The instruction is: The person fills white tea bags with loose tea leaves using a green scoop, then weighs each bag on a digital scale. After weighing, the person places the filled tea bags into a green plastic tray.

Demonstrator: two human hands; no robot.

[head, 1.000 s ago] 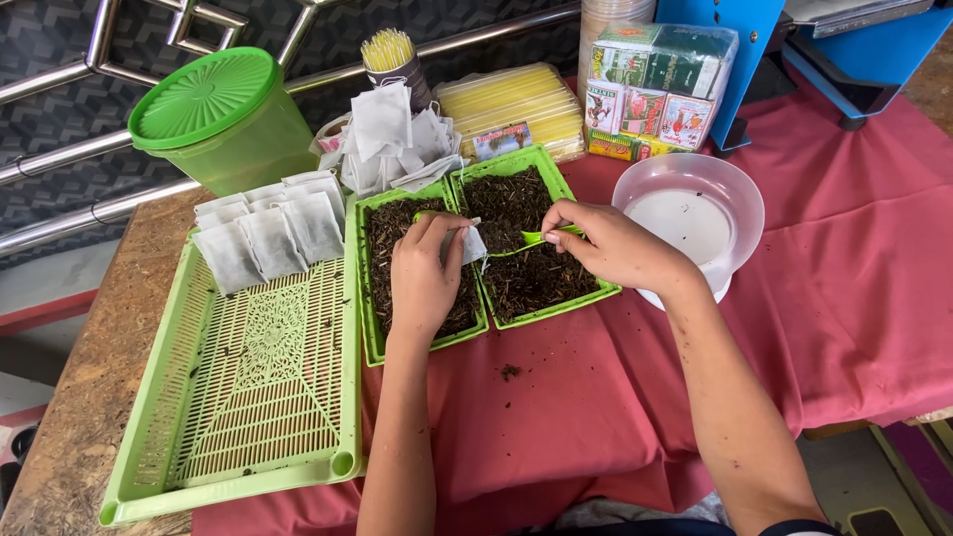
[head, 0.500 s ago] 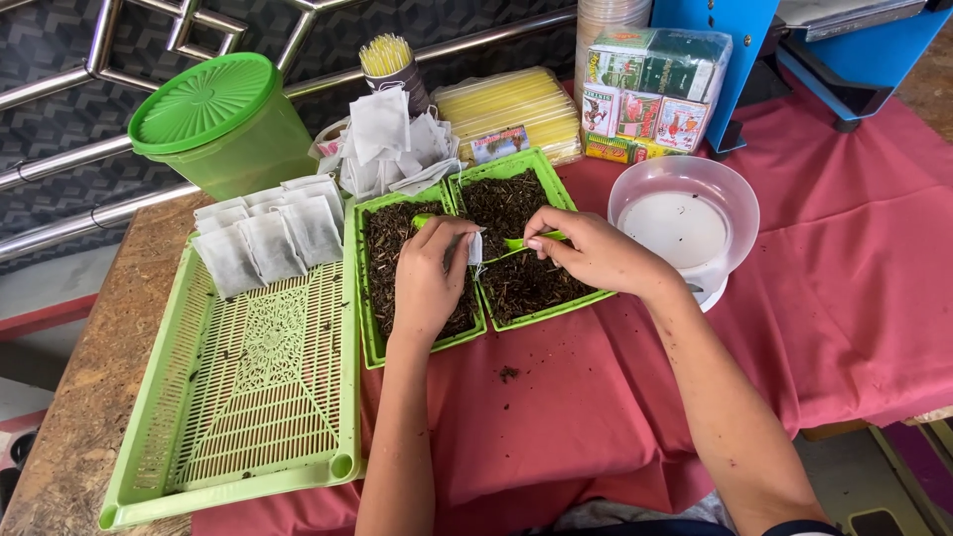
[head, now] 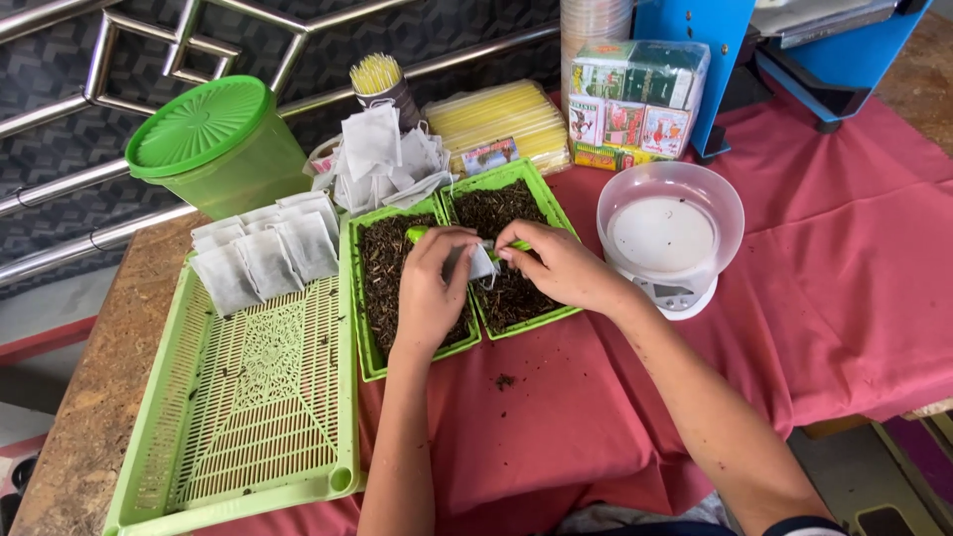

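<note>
So both hands are working right over the two small green trays of dark loose tea. The left hand is pinching a little white filter bag by its edge, keeping it up just above the divide between the left tea tray and the right tea tray. The right hand is closed around a small green scoop, whose far tip pokes out past the left fingers, and the fingertips sit right at the bag's mouth. So the bag is basically sandwiched between the two hands, touching both.

Off to the left there's a big green slotted tray with a row of filled white bags lying along its top end. Behind the tea trays sits a pile of empty bags, and near it a lidded green tub. To the right is a white kitchen scale with a clear bowl on the red cloth.
</note>
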